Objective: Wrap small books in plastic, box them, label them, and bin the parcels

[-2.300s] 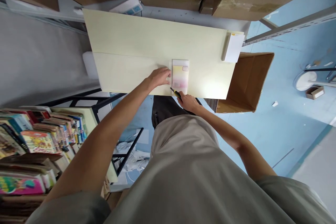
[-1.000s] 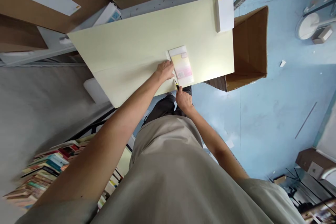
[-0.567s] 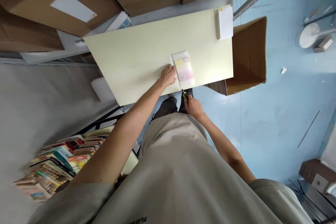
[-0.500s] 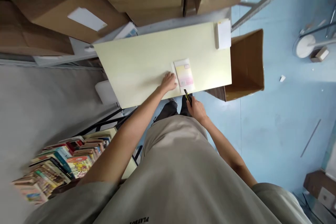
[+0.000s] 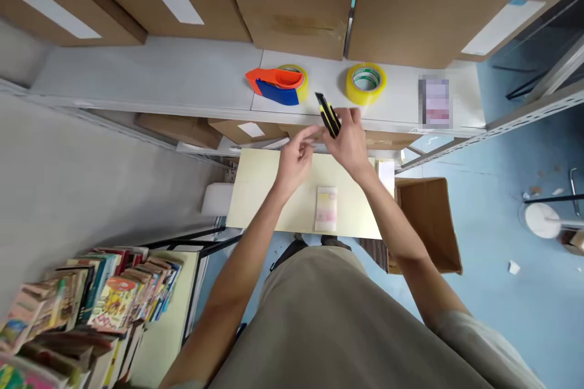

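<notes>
The right hand (image 5: 350,141) is raised in front of the shelf (image 5: 182,82), fingers closed around the lower end of a yellow and black utility knife (image 5: 329,114). The knife's long axis runs on a slant, its free end pointing up and to the left toward the shelf's front edge, its gripped end down and to the right inside the fist. Whether the blade is out cannot be told. The left hand (image 5: 295,155) hovers just beside it, lower and to the left, loosely open with the forefinger stretched toward the knife; the fingertip comes close to the handle, but contact cannot be made out.

Below both hands lies the pale yellow desk (image 5: 264,194). Near its front edge, roughly in the middle, rests a flat packet (image 5: 326,209) in yellow and pink, its long side running from the near edge toward the far edge. A small white block (image 5: 387,171) sits at the desk's right edge, and an open cardboard box (image 5: 426,225) stands on the blue floor just beside that edge.

On the shelf, behind the knife, an orange and blue tape dispenser (image 5: 277,82) holds a yellow roll, and a separate roll of yellow tape (image 5: 365,82) lies flat to its right. Brown cartons (image 5: 292,18) are stacked above the shelf. At the lower left, a row of books (image 5: 91,298) fills another surface.
</notes>
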`<action>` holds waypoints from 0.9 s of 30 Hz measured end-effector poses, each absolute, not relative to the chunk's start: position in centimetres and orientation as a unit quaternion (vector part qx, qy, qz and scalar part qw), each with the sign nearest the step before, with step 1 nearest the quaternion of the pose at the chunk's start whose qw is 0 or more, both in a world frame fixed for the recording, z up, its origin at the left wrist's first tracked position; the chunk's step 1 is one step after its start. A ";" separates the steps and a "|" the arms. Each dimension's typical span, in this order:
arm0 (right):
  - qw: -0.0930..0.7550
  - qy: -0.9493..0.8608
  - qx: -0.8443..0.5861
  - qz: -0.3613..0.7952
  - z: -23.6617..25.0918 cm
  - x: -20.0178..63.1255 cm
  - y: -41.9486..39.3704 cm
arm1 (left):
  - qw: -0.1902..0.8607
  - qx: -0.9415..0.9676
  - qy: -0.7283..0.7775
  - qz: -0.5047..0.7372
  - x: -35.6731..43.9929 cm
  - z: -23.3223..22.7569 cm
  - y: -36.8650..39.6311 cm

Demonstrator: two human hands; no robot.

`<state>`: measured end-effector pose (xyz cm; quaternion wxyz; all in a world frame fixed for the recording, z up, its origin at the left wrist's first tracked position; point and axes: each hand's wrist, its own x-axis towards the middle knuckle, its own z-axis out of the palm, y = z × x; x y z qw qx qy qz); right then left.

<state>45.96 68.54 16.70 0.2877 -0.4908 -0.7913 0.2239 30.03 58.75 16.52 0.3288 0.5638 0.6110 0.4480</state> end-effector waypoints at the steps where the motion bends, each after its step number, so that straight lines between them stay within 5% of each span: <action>1: 0.297 -0.799 -0.478 0.213 16.6 44.8 70.9 | 0.313 0.561 0.622 0.448 30.2 17.4 59.3; 5: 0.323 -0.801 -0.463 0.199 14.4 40.8 78.1 | 0.301 0.546 0.647 0.438 30.6 16.9 58.5; 9: 0.288 -0.778 -0.524 0.192 13.9 39.3 80.2 | 0.349 0.497 0.689 0.395 31.0 11.5 55.1; 12: 0.250 -0.798 -0.528 0.147 14.8 40.3 78.4 | 0.402 0.434 0.748 0.302 31.4 6.4 52.0; 16: 0.310 -0.837 -0.438 0.104 13.0 44.5 71.4 | 0.449 0.382 0.793 0.152 31.9 -0.1 47.0; 18: 0.246 -0.847 -0.434 0.183 10.2 47.6 66.2 | 0.450 0.373 0.806 0.094 32.1 -2.6 44.4; 23: -0.073 -0.706 -0.563 0.423 0.0 54.5 54.5 | 0.467 0.402 0.787 0.026 33.0 -5.9 40.8; 27: -0.126 -0.604 -0.621 0.483 -5.6 55.5 50.8 | 0.474 0.450 0.756 0.016 34.9 -6.9 41.5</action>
